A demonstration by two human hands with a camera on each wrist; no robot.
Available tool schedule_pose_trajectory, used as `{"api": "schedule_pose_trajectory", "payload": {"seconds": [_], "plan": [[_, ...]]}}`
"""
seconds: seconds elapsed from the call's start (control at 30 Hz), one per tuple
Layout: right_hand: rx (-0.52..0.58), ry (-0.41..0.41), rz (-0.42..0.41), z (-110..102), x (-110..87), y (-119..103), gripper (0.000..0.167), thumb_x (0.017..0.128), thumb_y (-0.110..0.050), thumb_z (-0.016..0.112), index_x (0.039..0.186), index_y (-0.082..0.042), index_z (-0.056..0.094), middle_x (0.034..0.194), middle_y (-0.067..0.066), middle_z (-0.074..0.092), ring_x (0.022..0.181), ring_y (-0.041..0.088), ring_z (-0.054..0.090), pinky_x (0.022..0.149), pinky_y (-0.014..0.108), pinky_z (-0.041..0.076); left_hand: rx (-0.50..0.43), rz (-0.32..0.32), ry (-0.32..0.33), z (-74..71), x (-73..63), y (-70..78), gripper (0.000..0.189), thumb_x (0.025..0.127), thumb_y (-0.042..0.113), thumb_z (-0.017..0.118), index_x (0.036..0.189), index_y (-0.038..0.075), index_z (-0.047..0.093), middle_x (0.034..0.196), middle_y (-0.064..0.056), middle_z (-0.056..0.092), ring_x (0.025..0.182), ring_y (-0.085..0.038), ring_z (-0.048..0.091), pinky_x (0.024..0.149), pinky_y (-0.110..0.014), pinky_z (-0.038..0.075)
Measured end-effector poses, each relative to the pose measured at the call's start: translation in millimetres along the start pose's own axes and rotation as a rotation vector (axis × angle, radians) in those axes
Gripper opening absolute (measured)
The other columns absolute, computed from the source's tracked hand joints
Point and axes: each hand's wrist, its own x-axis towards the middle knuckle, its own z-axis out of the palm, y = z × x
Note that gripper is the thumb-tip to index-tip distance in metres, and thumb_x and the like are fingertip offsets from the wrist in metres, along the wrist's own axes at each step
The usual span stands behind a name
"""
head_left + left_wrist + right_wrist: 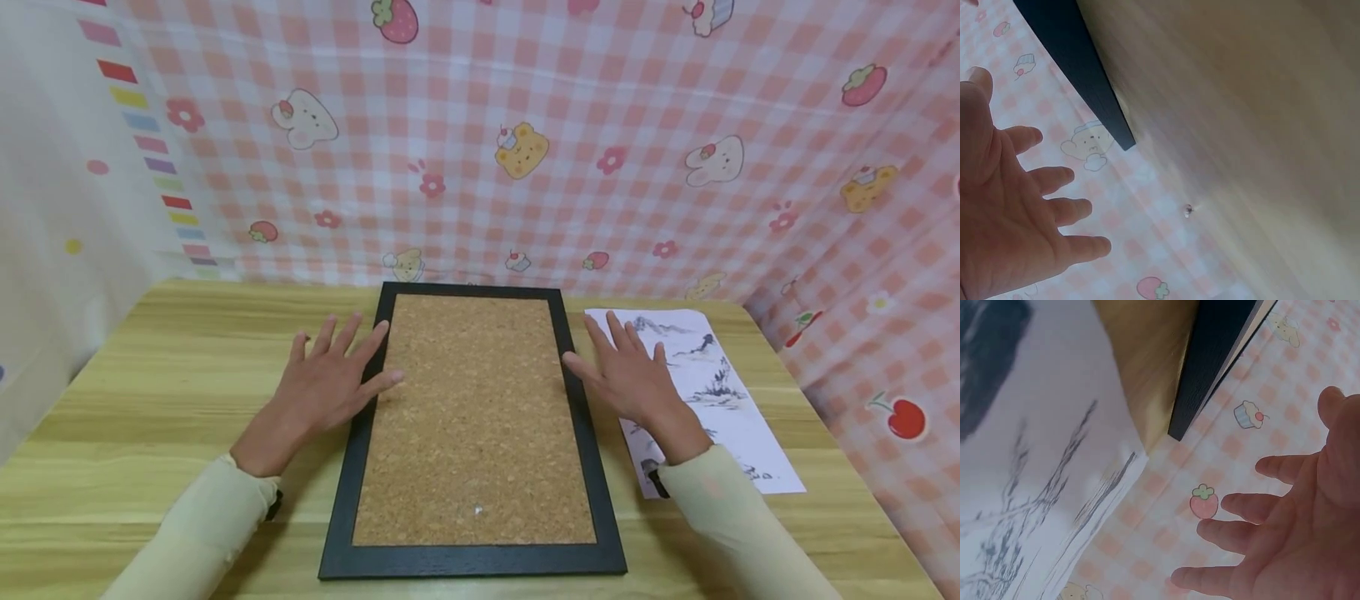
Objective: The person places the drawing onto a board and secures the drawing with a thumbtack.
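Note:
A black-framed cork board (472,417) lies flat on the wooden table, its long sides running away from me. My left hand (321,385) is spread over the board's left edge, holding nothing; in the left wrist view its fingers (1063,211) are straight and apart. Over by the right edge, my right hand (630,375) is also spread, with straight fingers (1222,534) and nothing in its grasp. Beneath that hand and to the right lies a white sheet of paper (738,442) with ink landscape drawings, partly hidden by the hand and sleeve. Both hands appear raised above the surface.
The wooden table (187,358) extends on both sides of the board. A pink checked cloth (465,108) with cartoon prints hangs behind it and along the right side. Pale fabric (60,208) hangs on the left.

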Motion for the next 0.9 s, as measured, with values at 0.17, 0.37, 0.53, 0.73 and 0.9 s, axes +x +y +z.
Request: {"api": "schedule_pose_trajectory", "payload": {"seconds": [0.17, 0.37, 0.53, 0.73, 0.9], "plan": [[-0.004, -0.002, 0.002, -2, -2.4, 4, 0.088, 0.101, -0.073, 0.028, 0.165, -0.014, 0.011, 0.168, 0.022, 0.002, 0.151, 0.048, 0.0, 0.111, 0.077, -0.002, 0.013, -0.017, 0.005, -1.3, -2.7, -5.5, 0.081, 0.102, 0.069, 0.032, 0.164, 0.018, 0.021, 0.167, -0.022, 0.012, 0.15, -0.05, 0.005, 0.113, -0.074, 0.004], [-0.014, -0.008, 0.018, -5, -6.1, 14, 0.088, 0.101, -0.072, 0.029, 0.165, -0.013, 0.01, 0.167, 0.022, 0.0, 0.151, 0.047, -0.002, 0.111, 0.077, -0.003, 0.007, -0.034, -0.01, -2.1, -4.0, -11.4, 0.082, 0.102, 0.071, 0.03, 0.164, 0.018, 0.02, 0.167, -0.021, 0.011, 0.151, -0.049, 0.002, 0.114, -0.073, 0.0], [-0.014, -0.008, 0.042, -8, -7.8, 20, 0.089, 0.101, -0.072, 0.027, 0.164, -0.012, 0.009, 0.167, 0.024, -0.001, 0.151, 0.049, -0.002, 0.11, 0.077, -0.003, 0.02, -0.048, -0.022, -1.9, -3.6, -14.7, 0.084, 0.101, 0.073, 0.026, 0.164, 0.018, 0.019, 0.167, -0.02, 0.01, 0.151, -0.049, 0.001, 0.114, -0.073, -0.002], [-0.021, 0.0, 0.082, -14, -7.3, 26, 0.091, 0.101, -0.073, 0.027, 0.164, -0.009, 0.009, 0.166, 0.026, 0.0, 0.149, 0.052, 0.0, 0.11, 0.078, -0.002, 0.035, -0.059, -0.031, -5.4, -3.6, -17.7, 0.084, 0.101, 0.072, 0.024, 0.165, 0.018, 0.016, 0.167, -0.022, 0.009, 0.151, -0.05, 0.001, 0.114, -0.073, -0.002], [-0.026, 0.006, 0.096, -16, -6.4, 31, 0.093, 0.1, -0.074, 0.025, 0.164, -0.008, 0.009, 0.165, 0.027, 0.0, 0.148, 0.055, 0.001, 0.109, 0.079, -0.002, 0.031, -0.069, -0.035, -7.7, -5.8, -22.5, 0.084, 0.101, 0.072, 0.025, 0.164, 0.018, 0.017, 0.166, -0.023, 0.011, 0.15, -0.051, 0.001, 0.113, -0.074, -0.002]]}}
